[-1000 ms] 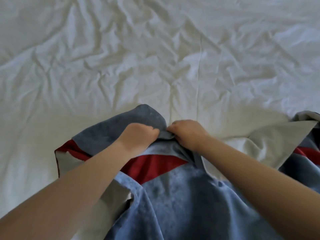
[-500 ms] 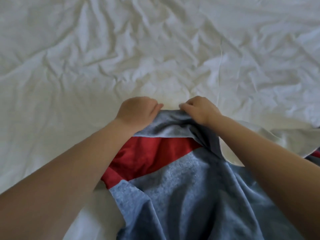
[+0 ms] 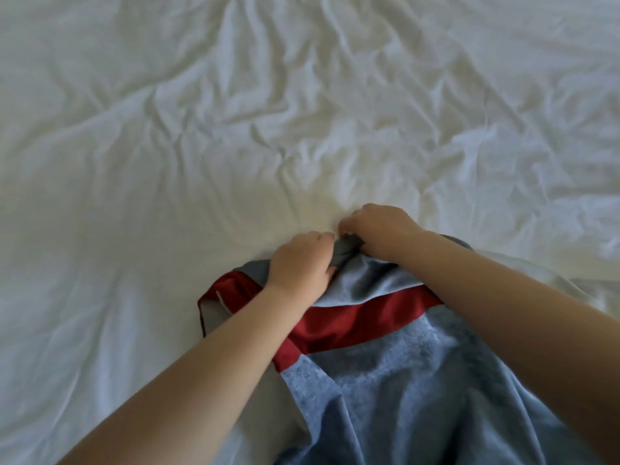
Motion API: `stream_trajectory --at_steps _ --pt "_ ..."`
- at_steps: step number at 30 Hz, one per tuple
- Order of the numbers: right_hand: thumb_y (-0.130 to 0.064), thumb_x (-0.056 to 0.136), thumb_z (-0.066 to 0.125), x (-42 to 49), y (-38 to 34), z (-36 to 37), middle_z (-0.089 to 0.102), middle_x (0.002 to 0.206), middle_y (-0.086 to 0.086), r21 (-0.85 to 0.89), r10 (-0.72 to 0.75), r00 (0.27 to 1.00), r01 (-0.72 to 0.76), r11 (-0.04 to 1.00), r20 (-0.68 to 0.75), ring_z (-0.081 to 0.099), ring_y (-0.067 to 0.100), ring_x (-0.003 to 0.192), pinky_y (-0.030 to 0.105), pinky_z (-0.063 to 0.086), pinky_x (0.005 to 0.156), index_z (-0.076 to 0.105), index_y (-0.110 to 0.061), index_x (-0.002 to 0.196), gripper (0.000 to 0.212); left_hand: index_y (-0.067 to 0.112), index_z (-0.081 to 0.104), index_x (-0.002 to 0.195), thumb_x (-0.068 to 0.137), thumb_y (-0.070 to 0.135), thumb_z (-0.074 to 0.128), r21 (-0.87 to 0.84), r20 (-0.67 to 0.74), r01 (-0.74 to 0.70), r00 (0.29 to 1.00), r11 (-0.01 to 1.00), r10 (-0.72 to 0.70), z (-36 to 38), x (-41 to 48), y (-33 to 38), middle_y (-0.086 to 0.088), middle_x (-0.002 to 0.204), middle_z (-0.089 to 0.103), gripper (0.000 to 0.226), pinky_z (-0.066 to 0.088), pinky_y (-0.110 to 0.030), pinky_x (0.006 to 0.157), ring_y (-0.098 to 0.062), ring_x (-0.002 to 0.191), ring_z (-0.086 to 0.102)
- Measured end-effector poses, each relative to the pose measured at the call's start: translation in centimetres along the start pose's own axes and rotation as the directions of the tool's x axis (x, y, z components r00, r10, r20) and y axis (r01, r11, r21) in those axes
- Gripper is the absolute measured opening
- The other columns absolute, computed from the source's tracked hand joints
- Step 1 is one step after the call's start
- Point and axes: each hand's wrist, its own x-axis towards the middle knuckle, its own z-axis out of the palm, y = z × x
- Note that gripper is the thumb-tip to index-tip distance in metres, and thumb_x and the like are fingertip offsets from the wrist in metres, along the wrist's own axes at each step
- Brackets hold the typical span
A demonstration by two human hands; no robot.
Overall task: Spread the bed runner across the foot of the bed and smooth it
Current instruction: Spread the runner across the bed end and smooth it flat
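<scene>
Runner (image 3: 385, 380) bunched on bed (image 3: 134, 162), near edge. Left hand (image 3: 298, 263) and right hand (image 3: 379, 229) both pinch its far hem. Best part hands sideways, keeping hem taut

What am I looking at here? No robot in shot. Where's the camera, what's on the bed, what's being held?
There is no machine here: a person works with two bare hands. The one camera is worn on the person's head and looks forward and down, so you see the work from the person's own viewpoint. The surface is a wrinkled white sheet. On it lies the bed runner, a blue-grey cloth with a red band, bunched up and not yet spread. The left hand and the right hand sit close together at its far edge, and both grip a gathered fold of the cloth with curled fingers.
</scene>
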Motion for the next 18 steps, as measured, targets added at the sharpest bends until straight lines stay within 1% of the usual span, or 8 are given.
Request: stream_trajectory --at_steps 2,4,7,10,12,15,17,18 --pt "-0.013 0.082 0.053 0.4 -1.0 -0.6 0.059 0.095 -0.001 -0.118 0.001 0.999 0.003 0.993 0.032 0.059 0.021 0.090 0.030 0.040 0.064 0.062 -0.023 0.095 0.018 0.014 0.052 0.116 0.094 0.021 0.045 0.055 -0.026 0.011 1.000 0.998 -0.010 0.1 0.0 0.1 -0.006 0.108 0.059 0.024 0.041 -0.036 0.066 -0.027 0.096 0.058" --pt "-0.013 0.084 0.050 0.6 -1.5 -1.3 0.061 0.091 -0.002 -0.163 0.030 1.000 -0.028 0.986 0.005 0.059 0.020 0.085 0.029 0.040 0.063 0.063 -0.021 0.090 0.016 0.013 0.053 0.108 0.097 0.017 0.041 0.099 -0.049 0.018 0.999 0.995 -0.013 -0.4 0.1 -0.2 -0.007 0.102 0.059 0.017 0.035 -0.035 0.062 -0.027 0.092 0.059" --pt "-0.010 0.086 0.050 1.2 -2.2 -2.9 0.062 0.089 -0.001 -0.178 0.057 0.992 -0.076 0.981 -0.109 0.058 0.021 0.083 0.029 0.043 0.062 0.061 -0.019 0.085 0.014 0.011 0.054 0.112 0.100 0.016 0.036 0.054 -0.109 0.000 0.994 0.999 0.006 -1.7 0.1 -1.2 -0.011 0.099 0.059 0.022 0.044 -0.039 0.066 -0.031 0.089 0.060" --pt "-0.013 0.087 0.054 2.6 -3.3 -5.5 0.062 0.092 0.001 -0.155 0.036 0.962 -0.080 0.985 -0.269 0.058 0.023 0.088 0.030 0.042 0.060 0.064 -0.018 0.090 0.012 0.012 0.054 0.111 0.098 0.013 0.041 0.002 -0.228 0.023 0.973 1.000 -0.021 -3.2 0.2 -3.3 -0.007 0.099 0.059 0.018 0.047 -0.036 0.071 -0.026 0.088 0.060" --pt "-0.018 0.088 0.054 4.1 -4.5 -7.8 0.062 0.094 0.002 -0.150 0.006 0.935 -0.063 0.987 -0.355 0.055 0.023 0.094 0.030 0.038 0.060 0.066 -0.018 0.092 0.012 0.012 0.055 0.110 0.096 0.015 0.047 -0.073 -0.321 0.049 0.945 0.996 -0.070 -4.4 0.1 -5.2 -0.005 0.098 0.059 0.017 0.047 -0.035 0.070 -0.024 0.087 0.060" --pt "-0.020 0.089 0.054 6.6 -7.3 -11.6 0.061 0.095 0.004 -0.197 -0.066 0.884 -0.031 0.980 -0.462 0.051 0.024 0.098 0.031 0.035 0.059 0.064 -0.013 0.093 0.013 0.013 0.057 0.106 0.088 0.018 0.060 -0.277 -0.428 0.053 0.887 0.959 -0.172 -6.5 -0.3 -7.7 -0.005 0.092 0.061 0.020 0.046 -0.036 0.068 -0.024 0.082 0.059" --pt "-0.017 0.086 0.055 8.3 -9.3 -14.0 0.060 0.096 0.006 -0.242 -0.100 0.847 -0.035 0.970 -0.522 0.050 0.026 0.099 0.032 0.034 0.059 0.062 -0.009 0.094 0.012 0.012 0.060 0.101 0.083 0.014 0.063 -0.399 -0.493 0.077 0.822 0.914 -0.285 -7.9 -0.6 -9.4 -0.006 0.085 0.062 0.019 0.042 -0.031 0.064 -0.024 0.079 0.058" --pt "-0.013 0.086 0.055 9.2 -10.4 -15.1 0.060 0.097 0.007 -0.261 -0.110 0.831 -0.044 0.964 -0.545 0.049 0.027 0.101 0.032 0.033 0.060 0.061 -0.008 0.095 0.012 0.011 0.061 0.099 0.081 0.011 0.062 -0.451 -0.525 0.107 0.772 0.886 -0.359 -8.5 -0.7 -10.5 -0.006 0.083 0.063 0.018 0.039 -0.030 0.063 -0.025 0.077 0.058"
